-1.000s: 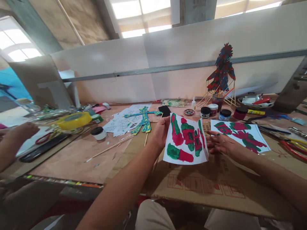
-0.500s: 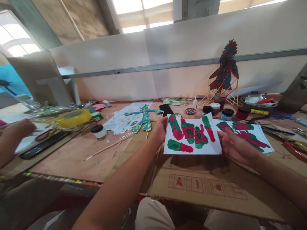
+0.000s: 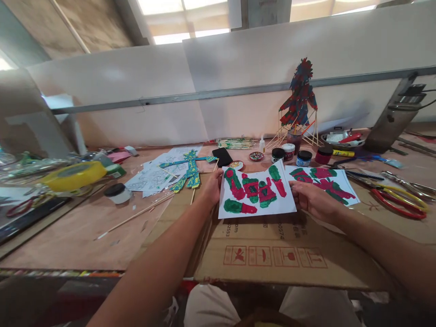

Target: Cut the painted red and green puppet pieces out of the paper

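Cardboard (image 3: 272,276) lies beneath outstretched forearms (image 3: 163,254), left hand (image 3: 214,187) and right hand (image 3: 311,200) gripping a painted sheet (image 3: 258,191) by opposite edges.

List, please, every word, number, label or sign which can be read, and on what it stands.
"02553": cardboard, sideways.
"com": cardboard, sideways; start unclear.
"0574": cardboard, sideways; start unclear.
Red signs, cardboard: umbrella, glass, up arrows; the leftmost sign is unclear.
Too small or blurred: other cardboard print, paint jar labels, marks on the line-drawing sheets.
Painted paper sheet: no text visible.
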Action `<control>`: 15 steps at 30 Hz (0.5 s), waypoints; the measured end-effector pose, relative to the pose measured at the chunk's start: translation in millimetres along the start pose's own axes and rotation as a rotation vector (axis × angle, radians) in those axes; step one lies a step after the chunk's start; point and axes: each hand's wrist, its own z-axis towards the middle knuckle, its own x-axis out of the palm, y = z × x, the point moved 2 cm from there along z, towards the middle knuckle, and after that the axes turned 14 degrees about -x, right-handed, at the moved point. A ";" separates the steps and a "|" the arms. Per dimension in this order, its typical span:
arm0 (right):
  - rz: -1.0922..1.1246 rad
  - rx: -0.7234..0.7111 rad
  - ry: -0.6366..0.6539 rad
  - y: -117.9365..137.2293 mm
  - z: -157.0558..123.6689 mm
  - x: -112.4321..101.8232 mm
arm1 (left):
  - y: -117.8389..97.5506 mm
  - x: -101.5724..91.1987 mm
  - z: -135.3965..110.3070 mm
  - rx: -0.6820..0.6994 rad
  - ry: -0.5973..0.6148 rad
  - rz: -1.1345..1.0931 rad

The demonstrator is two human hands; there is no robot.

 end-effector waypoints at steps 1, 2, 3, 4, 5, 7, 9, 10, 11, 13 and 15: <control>-0.027 -0.005 0.003 0.1 -0.2 0.1 | 0.0 -1.1 0.6 -0.005 -0.013 0.001; -0.054 -0.008 0.005 -0.4 -0.2 -0.1 | 0.1 -2.2 1.1 -0.013 -0.029 0.004; -0.080 -0.008 0.005 -1.4 -0.1 -0.6 | 0.1 -3.2 1.5 -0.021 -0.044 0.009; -0.104 -0.009 0.007 -2.8 0.3 -1.3 | 0.1 -3.8 1.9 -0.022 -0.055 0.011; -0.125 -0.013 0.014 -4.1 0.7 -2.2 | 0.2 -4.0 2.3 -0.023 -0.059 0.011; -0.163 -0.023 0.037 -5.6 1.6 -4.1 | 0.9 -3.5 3.1 -0.027 -0.058 0.011; -0.197 -0.016 0.046 -4.4 1.7 -7.2 | 2.6 -2.2 3.9 -0.025 -0.059 0.026; -0.207 -0.007 0.042 -2.9 1.2 -9.2 | 3.8 -1.6 4.2 -0.022 -0.065 0.039; -0.210 0.006 0.033 -1.0 0.5 -11.4 | 5.1 -1.0 4.5 -0.020 -0.073 0.054; -0.206 0.030 0.009 2.4 -1.3 -15.9 | 8.1 -0.4 4.7 -0.021 -0.088 0.077; -0.209 0.047 -0.006 3.6 -2.8 -19.8 | 10.6 0.3 4.1 -0.029 -0.094 0.086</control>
